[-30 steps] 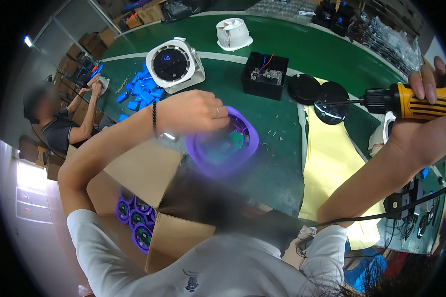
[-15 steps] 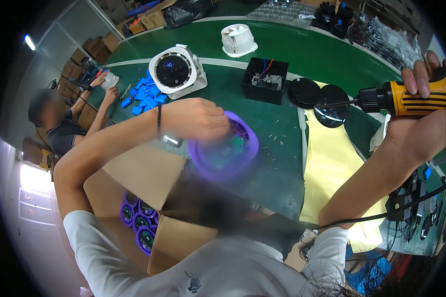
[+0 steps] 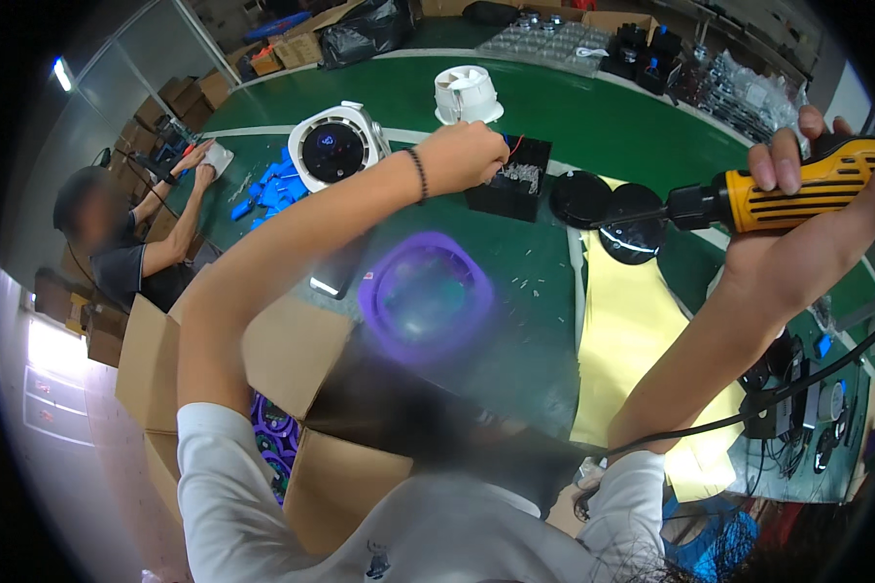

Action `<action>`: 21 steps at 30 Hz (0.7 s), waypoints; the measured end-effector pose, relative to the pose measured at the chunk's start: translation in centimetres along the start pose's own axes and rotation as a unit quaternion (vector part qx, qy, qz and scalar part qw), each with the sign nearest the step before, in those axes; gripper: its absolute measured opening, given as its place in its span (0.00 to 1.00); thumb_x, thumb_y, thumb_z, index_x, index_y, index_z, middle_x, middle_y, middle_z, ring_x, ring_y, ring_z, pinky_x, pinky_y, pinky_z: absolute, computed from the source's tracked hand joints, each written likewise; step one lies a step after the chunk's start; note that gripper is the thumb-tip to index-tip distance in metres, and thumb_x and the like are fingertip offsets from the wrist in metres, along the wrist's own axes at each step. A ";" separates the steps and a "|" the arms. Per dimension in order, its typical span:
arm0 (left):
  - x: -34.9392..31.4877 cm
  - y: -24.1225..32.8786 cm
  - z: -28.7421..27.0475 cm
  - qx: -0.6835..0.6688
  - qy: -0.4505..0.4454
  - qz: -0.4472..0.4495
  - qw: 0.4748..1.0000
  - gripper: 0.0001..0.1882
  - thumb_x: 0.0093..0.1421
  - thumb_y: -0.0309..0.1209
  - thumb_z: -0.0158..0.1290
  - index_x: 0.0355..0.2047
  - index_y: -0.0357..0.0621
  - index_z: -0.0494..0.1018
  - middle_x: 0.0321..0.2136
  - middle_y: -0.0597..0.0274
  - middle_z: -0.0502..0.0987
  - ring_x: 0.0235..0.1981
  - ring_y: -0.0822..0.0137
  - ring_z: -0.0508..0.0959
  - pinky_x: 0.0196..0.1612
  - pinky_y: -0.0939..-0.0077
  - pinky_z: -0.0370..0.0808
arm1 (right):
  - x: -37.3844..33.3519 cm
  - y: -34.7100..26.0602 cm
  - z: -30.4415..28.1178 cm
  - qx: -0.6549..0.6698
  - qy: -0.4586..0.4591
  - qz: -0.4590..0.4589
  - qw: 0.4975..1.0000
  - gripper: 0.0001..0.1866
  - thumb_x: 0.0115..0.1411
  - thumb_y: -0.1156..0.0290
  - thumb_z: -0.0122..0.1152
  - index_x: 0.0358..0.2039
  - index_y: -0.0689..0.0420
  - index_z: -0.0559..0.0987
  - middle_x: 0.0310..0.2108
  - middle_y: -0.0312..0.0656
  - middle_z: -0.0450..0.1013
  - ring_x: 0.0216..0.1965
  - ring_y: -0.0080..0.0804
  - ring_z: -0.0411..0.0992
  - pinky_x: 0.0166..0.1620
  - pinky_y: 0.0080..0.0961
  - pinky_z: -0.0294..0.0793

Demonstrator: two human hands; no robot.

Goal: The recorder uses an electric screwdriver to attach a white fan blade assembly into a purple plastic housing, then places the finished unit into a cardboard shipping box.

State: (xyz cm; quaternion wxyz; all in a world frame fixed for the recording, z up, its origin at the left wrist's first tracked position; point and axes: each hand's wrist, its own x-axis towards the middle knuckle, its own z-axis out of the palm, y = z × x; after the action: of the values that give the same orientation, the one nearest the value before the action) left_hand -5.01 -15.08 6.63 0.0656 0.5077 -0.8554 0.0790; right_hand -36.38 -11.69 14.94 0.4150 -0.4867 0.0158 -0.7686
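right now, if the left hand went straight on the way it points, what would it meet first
Probably the black box or the small pieces inside: the left hand points rightward at it. Depth is unclear; they may be touching.

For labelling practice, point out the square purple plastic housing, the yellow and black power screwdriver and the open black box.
Purple housing [image 3: 372,303]: head view, left rim.
Power screwdriver [image 3: 780,205]: head view, slotted yellow body.
Black box [image 3: 501,203]: head view, front wall.
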 end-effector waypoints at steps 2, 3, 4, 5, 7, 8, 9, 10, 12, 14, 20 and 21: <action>1.0 -0.4 1.0 0.046 -0.068 -0.079 0.993 0.08 0.58 0.30 0.55 0.34 0.41 0.80 0.31 0.52 0.81 0.35 0.50 0.81 0.41 0.59 0.78 | 0.0 -0.1 0.0 -0.015 0.009 0.003 1.000 0.24 0.68 0.46 0.45 0.44 0.57 0.66 0.37 0.46 0.68 0.22 0.27 0.65 0.26 0.24 0.66; 1.1 -0.8 1.1 0.046 -0.068 -0.079 0.993 0.08 0.58 0.30 0.55 0.34 0.41 0.80 0.31 0.52 0.81 0.35 0.50 0.81 0.41 0.59 0.78 | 0.1 -0.2 -0.1 -0.015 0.009 0.002 1.000 0.24 0.68 0.46 0.45 0.44 0.57 0.66 0.37 0.46 0.68 0.22 0.27 0.65 0.26 0.24 0.66; 1.0 -1.2 1.1 0.028 -0.039 -0.087 0.995 0.08 0.58 0.30 0.55 0.34 0.41 0.80 0.30 0.50 0.81 0.34 0.49 0.81 0.41 0.59 0.78 | 0.2 -0.2 -0.1 0.000 -0.008 0.006 1.000 0.24 0.68 0.46 0.45 0.45 0.57 0.65 0.37 0.46 0.68 0.22 0.27 0.65 0.26 0.24 0.66; 1.1 -0.9 0.6 0.007 -0.010 -0.091 0.996 0.08 0.58 0.31 0.55 0.33 0.40 0.81 0.29 0.49 0.81 0.34 0.49 0.81 0.41 0.59 0.78 | 0.2 -0.3 -0.3 0.011 -0.023 0.009 1.000 0.24 0.68 0.46 0.45 0.45 0.57 0.65 0.37 0.46 0.68 0.22 0.27 0.65 0.26 0.24 0.66; 0.7 -0.5 -0.3 0.003 -0.014 -0.111 0.994 0.09 0.59 0.32 0.55 0.35 0.40 0.80 0.30 0.47 0.81 0.35 0.48 0.81 0.42 0.59 0.77 | 0.1 0.1 0.1 -0.012 -0.004 -0.004 1.000 0.24 0.68 0.47 0.45 0.45 0.57 0.65 0.37 0.46 0.68 0.22 0.27 0.65 0.26 0.24 0.66; 0.2 0.5 -1.3 -0.004 -0.014 -0.132 0.991 0.10 0.60 0.33 0.55 0.36 0.39 0.80 0.32 0.46 0.81 0.37 0.47 0.81 0.43 0.59 0.77 | 0.1 0.2 0.2 -0.037 0.013 -0.017 0.999 0.23 0.68 0.47 0.45 0.45 0.57 0.65 0.37 0.46 0.68 0.22 0.27 0.65 0.27 0.24 0.66; -0.7 1.7 -2.2 -0.057 0.018 -0.111 0.992 0.13 0.61 0.34 0.55 0.40 0.38 0.78 0.35 0.45 0.80 0.39 0.47 0.80 0.45 0.59 0.76 | 0.0 0.0 0.0 -0.038 0.014 -0.013 0.999 0.23 0.68 0.47 0.45 0.45 0.57 0.65 0.37 0.46 0.68 0.22 0.27 0.65 0.27 0.24 0.66; -2.5 3.1 -3.3 -0.107 0.050 -0.093 0.989 0.16 0.62 0.36 0.55 0.44 0.37 0.76 0.39 0.44 0.79 0.42 0.46 0.79 0.47 0.59 0.75 | 0.0 -0.1 -0.2 -0.037 0.018 -0.011 0.999 0.24 0.68 0.47 0.45 0.45 0.57 0.65 0.38 0.46 0.68 0.23 0.27 0.65 0.27 0.24 0.66; -7.1 6.7 -4.8 -0.141 0.078 -0.133 0.978 0.31 0.63 0.44 0.54 0.59 0.35 0.64 0.54 0.41 0.69 0.56 0.45 0.70 0.58 0.58 0.66 | 0.2 -0.5 -0.5 -0.043 0.024 -0.015 0.999 0.24 0.67 0.47 0.45 0.45 0.57 0.66 0.39 0.46 0.68 0.23 0.26 0.65 0.27 0.24 0.65; -13.0 9.0 -5.4 -0.198 0.086 -0.208 0.954 0.40 0.63 0.44 0.55 0.65 0.31 0.53 0.60 0.37 0.61 0.64 0.48 0.62 0.65 0.62 0.59 | 0.2 -0.7 -0.6 -0.041 0.031 -0.015 0.999 0.24 0.67 0.47 0.45 0.45 0.58 0.66 0.40 0.47 0.67 0.24 0.26 0.64 0.27 0.23 0.65; -24.5 11.2 -0.5 -0.671 0.096 -0.485 0.553 0.35 0.67 0.33 0.49 0.70 0.46 0.45 0.61 0.54 0.63 0.60 0.57 0.69 0.59 0.56 0.70 | 1.1 -0.7 -1.4 -0.045 0.032 -0.012 0.998 0.24 0.67 0.48 0.45 0.46 0.60 0.65 0.40 0.47 0.67 0.24 0.25 0.66 0.28 0.21 0.67; -24.3 11.8 -0.7 -0.767 0.076 -0.434 0.466 0.35 0.67 0.31 0.48 0.70 0.48 0.46 0.60 0.54 0.65 0.59 0.56 0.70 0.59 0.54 0.71 | 1.1 -0.6 -1.8 -0.007 0.021 -0.002 1.000 0.23 0.67 0.49 0.46 0.45 0.59 0.65 0.39 0.47 0.67 0.23 0.25 0.65 0.28 0.20 0.67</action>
State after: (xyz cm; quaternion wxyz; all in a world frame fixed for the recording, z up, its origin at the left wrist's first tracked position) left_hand -3.79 11.44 1.87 0.5192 0.5515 -0.2336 -0.6096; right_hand -38.36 -12.68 15.06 0.4095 -0.4737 0.0288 -0.7791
